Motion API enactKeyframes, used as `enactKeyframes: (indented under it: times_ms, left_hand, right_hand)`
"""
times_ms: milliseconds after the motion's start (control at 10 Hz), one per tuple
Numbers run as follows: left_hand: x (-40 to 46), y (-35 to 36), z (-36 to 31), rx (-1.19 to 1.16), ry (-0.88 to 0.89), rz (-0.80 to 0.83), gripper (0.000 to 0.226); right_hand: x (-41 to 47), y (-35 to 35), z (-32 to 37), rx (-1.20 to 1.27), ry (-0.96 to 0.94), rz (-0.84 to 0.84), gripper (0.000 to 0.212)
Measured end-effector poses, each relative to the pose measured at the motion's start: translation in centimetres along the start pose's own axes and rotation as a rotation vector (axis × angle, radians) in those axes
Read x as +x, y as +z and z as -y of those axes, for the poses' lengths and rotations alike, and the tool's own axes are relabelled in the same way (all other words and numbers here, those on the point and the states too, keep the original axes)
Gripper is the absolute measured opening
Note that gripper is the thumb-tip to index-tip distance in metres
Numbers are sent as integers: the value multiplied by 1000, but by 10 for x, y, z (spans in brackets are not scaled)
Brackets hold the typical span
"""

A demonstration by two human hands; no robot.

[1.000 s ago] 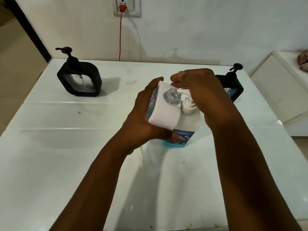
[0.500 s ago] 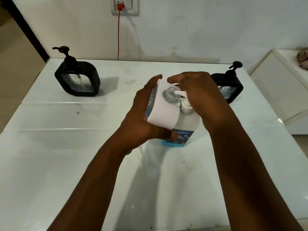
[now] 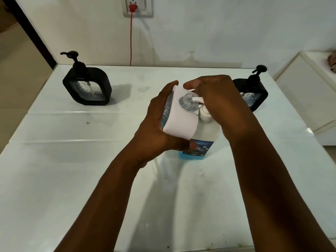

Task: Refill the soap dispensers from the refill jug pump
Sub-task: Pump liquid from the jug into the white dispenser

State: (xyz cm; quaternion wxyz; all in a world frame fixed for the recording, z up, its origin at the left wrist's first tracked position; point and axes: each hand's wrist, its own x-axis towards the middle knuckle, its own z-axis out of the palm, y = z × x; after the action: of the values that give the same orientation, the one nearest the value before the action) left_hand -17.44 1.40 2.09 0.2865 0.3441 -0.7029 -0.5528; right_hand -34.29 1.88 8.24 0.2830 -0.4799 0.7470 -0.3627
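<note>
A: Here, what does each hand hold?

B: The left hand grips the white dispenser, fingers wrapped round its far side and thumb under its near edge; the dispenser is tilted, its open clear neck facing up. The right hand lies curled over the refill jug's pump head, fingers hooked over the top; how hard it presses cannot be told.

A: And the spout?

B: The white spout reaches the neck's rim at about 3 o'clock. The refill jug stands on the white table, touching the dispenser at its 4 o'clock, blue liquid at its base.

A: Farther out?

B: One black dispenser stands at 10 o'clock, well apart; another black dispenser at 2 o'clock, partly behind the right hand. A red cable hangs from the wall socket at 12 o'clock.
</note>
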Motion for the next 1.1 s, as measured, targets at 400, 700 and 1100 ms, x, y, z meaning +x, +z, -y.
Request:
enactKeyframes:
  times_ms: [400,700,1100]
  left_hand:
    - [0,0,-1,6,-4,-14,147]
    - [-1,0,0,8,-11,-22,146]
    - [-3,0,-2,34,-47,-29,147]
  right_hand:
    - [-1,-3,3,189,-34,-74,23]
    - [-4,5,-2,145,11,-41,26]
    - [-4,4,0,218,-49,-121,21]
